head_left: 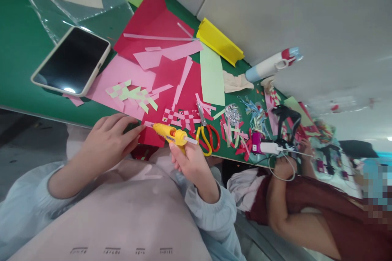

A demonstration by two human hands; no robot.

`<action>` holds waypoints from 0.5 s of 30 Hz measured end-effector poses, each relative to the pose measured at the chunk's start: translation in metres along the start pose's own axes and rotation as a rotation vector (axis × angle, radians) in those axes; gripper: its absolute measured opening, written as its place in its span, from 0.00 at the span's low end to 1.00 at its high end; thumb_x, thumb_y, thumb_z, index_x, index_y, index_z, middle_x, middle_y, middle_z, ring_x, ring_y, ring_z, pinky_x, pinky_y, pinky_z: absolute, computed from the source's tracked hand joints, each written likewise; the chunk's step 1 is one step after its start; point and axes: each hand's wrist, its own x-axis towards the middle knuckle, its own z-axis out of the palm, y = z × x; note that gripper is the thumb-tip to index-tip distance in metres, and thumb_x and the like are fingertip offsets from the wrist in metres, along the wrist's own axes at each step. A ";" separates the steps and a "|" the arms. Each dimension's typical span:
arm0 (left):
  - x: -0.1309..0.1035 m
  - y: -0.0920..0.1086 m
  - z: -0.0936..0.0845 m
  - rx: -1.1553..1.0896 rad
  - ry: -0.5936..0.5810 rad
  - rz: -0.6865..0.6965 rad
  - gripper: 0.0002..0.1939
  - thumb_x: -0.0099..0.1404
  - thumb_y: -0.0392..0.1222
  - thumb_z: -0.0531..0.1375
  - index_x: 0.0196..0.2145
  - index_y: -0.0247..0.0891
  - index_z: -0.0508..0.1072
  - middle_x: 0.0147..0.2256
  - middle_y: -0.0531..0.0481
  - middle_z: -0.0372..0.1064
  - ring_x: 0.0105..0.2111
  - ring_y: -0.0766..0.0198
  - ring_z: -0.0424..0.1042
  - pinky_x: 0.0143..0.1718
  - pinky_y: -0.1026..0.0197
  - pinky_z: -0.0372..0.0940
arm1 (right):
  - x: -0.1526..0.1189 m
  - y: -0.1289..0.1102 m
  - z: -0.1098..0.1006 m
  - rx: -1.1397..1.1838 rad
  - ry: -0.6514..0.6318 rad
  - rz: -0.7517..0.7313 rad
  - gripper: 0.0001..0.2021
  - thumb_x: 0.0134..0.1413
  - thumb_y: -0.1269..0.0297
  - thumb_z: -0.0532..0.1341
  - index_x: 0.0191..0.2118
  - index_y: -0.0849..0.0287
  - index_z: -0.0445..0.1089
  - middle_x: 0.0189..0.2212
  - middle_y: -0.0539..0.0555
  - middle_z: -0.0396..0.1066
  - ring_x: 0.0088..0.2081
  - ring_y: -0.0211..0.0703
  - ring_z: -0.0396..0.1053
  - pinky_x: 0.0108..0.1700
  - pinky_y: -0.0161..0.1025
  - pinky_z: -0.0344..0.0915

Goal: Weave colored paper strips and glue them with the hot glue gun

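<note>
My right hand (190, 159) is wrapped round a yellow hot glue gun (167, 131), with a whitish glue stick poking out of its back. The nozzle points left, at a small pink paper strip (148, 123) by the table's front edge. My left hand (114, 136) pinches at the left end of that strip; the thumb side is partly hidden. Just beyond the gun lies a pink-and-red checkered woven paper piece (180, 116). Scissors (208, 134) with red and yellow handles rest to the right of the gun. A light-green and pink woven paper piece (131, 94) lies further left.
A phone (72, 61) lies at the left on the green table (18, 49). Red card (153, 20), a yellow folded piece (220, 42) and a bottle (272, 65) stand behind. Paper scraps (235, 132) lie at the right, where another person's arm (280, 195) reaches in beside a white cable.
</note>
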 end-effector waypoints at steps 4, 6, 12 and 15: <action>0.000 0.000 -0.003 -0.001 -0.052 -0.001 0.16 0.72 0.42 0.55 0.54 0.41 0.74 0.50 0.40 0.72 0.50 0.49 0.69 0.46 0.49 0.65 | -0.001 -0.003 -0.003 -0.038 -0.004 0.034 0.23 0.67 0.49 0.52 0.23 0.56 0.62 0.15 0.49 0.65 0.21 0.37 0.68 0.27 0.33 0.61; 0.000 0.001 -0.005 0.005 -0.053 -0.003 0.16 0.72 0.42 0.55 0.54 0.41 0.74 0.50 0.40 0.72 0.50 0.49 0.69 0.46 0.50 0.65 | -0.001 -0.006 -0.002 -0.055 0.001 0.035 0.22 0.67 0.49 0.53 0.24 0.56 0.63 0.16 0.49 0.65 0.21 0.38 0.69 0.27 0.33 0.61; 0.001 0.001 -0.003 0.022 -0.016 0.013 0.16 0.72 0.42 0.56 0.53 0.40 0.75 0.49 0.40 0.73 0.49 0.50 0.69 0.45 0.50 0.65 | 0.000 -0.011 -0.003 -0.039 0.028 0.044 0.20 0.64 0.48 0.56 0.26 0.56 0.65 0.18 0.49 0.68 0.23 0.38 0.69 0.26 0.33 0.61; 0.001 0.000 -0.001 0.031 0.016 0.032 0.15 0.71 0.42 0.56 0.53 0.39 0.75 0.48 0.40 0.73 0.48 0.50 0.69 0.44 0.50 0.66 | -0.002 -0.011 -0.006 -0.028 0.054 0.086 0.18 0.61 0.49 0.58 0.26 0.56 0.65 0.17 0.49 0.68 0.22 0.38 0.68 0.26 0.33 0.61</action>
